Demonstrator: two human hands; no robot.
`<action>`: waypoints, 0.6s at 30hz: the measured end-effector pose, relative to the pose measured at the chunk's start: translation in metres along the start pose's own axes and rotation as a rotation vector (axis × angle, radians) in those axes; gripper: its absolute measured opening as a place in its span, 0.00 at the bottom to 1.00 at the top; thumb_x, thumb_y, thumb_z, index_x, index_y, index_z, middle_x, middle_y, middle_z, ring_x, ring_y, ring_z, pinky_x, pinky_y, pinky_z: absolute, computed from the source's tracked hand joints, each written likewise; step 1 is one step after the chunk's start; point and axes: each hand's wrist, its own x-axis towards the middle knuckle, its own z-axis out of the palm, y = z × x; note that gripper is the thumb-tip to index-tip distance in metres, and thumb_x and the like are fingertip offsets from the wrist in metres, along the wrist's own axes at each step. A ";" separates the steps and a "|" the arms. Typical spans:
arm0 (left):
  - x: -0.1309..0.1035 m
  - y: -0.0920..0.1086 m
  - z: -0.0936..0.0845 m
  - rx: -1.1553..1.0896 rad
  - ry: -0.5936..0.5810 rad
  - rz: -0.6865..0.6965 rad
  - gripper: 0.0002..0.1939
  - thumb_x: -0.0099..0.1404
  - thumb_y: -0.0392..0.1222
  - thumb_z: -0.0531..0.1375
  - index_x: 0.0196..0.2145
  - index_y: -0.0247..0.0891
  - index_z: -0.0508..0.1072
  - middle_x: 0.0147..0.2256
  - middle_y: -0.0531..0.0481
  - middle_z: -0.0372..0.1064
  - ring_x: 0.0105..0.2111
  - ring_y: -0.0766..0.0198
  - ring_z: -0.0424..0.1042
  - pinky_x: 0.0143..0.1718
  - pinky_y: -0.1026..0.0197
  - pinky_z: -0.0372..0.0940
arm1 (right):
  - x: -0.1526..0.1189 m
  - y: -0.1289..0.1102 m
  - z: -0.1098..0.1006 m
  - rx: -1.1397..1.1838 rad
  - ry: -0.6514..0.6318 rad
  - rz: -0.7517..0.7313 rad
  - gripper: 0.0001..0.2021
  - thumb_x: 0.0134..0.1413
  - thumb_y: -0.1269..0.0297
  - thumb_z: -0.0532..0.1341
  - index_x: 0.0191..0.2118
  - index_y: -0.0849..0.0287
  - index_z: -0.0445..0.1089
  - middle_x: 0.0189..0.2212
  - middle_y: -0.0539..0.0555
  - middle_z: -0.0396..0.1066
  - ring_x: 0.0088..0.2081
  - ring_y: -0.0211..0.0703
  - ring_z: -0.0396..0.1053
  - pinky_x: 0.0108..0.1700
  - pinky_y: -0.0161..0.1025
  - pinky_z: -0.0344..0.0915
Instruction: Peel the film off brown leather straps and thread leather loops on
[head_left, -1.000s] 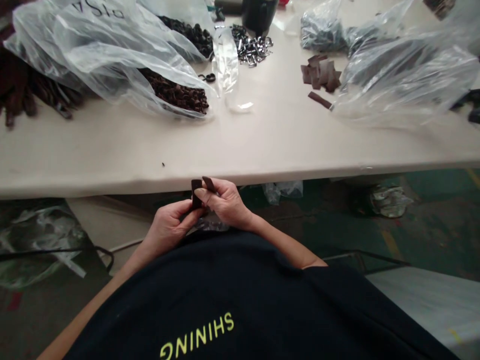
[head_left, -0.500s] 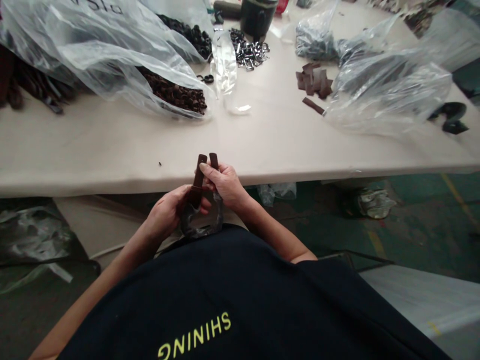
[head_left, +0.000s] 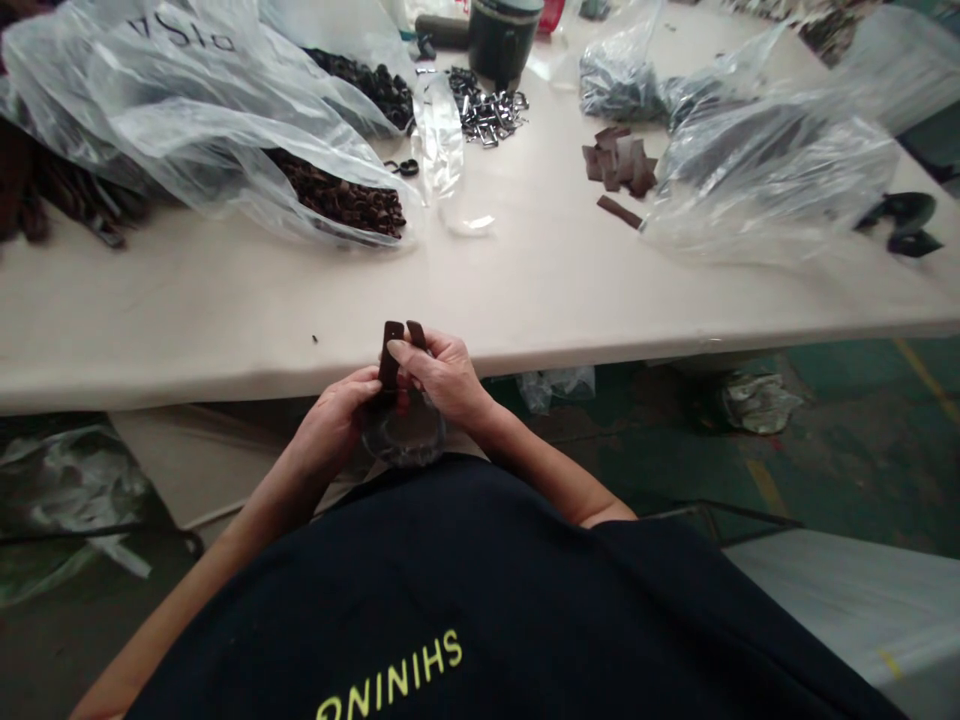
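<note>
A dark brown strap (head_left: pixel 391 358) stands up between my hands at the table's front edge, its flat end pointing away from me. My right hand (head_left: pixel 444 372) pinches it with the thumb on its face, and a second brown strap end (head_left: pixel 416 335) sticks up beside it among the same fingers. My left hand (head_left: pixel 347 405) is closed on the lower part of the strap. Below the hands hangs a loop wrapped in clear plastic (head_left: pixel 409 445), close to my dark shirt. The fingertips behind the strap are partly hidden.
Across the table (head_left: pixel 225 320) lie a plastic bag of small brown loops (head_left: pixel 341 195), metal buckles (head_left: pixel 491 115), a dark mug (head_left: pixel 504 40) and brown leather pieces (head_left: pixel 619 160). A large clear bag (head_left: pixel 772 180) is at the right, brown straps (head_left: pixel 75 190) at the left.
Both hands and the strap have shifted slightly left in the view, and the strap now stands more upright. The left fingers sit a little higher along it. The grip remains.
</note>
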 end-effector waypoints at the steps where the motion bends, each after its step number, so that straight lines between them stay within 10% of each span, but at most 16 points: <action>1: -0.001 0.000 0.001 -0.013 0.002 0.002 0.13 0.56 0.46 0.62 0.35 0.36 0.81 0.32 0.45 0.77 0.34 0.54 0.74 0.36 0.58 0.69 | -0.001 -0.001 0.001 0.030 -0.007 -0.001 0.22 0.52 0.44 0.67 0.27 0.55 0.60 0.18 0.43 0.54 0.20 0.31 0.53 0.21 0.32 0.58; 11: -0.023 -0.005 0.011 0.168 -0.026 0.076 0.12 0.62 0.44 0.61 0.40 0.37 0.80 0.35 0.47 0.77 0.36 0.56 0.75 0.36 0.60 0.66 | -0.004 0.004 0.000 0.136 -0.047 0.083 0.18 0.52 0.50 0.67 0.29 0.56 0.61 0.17 0.41 0.54 0.18 0.31 0.54 0.19 0.32 0.53; 18: -0.016 0.005 0.012 -0.286 0.321 0.259 0.06 0.63 0.39 0.62 0.37 0.39 0.79 0.36 0.49 0.78 0.38 0.62 0.76 0.47 0.60 0.70 | 0.008 -0.011 -0.009 -0.382 -0.072 -0.152 0.14 0.64 0.53 0.59 0.44 0.58 0.73 0.35 0.51 0.73 0.34 0.36 0.67 0.35 0.33 0.62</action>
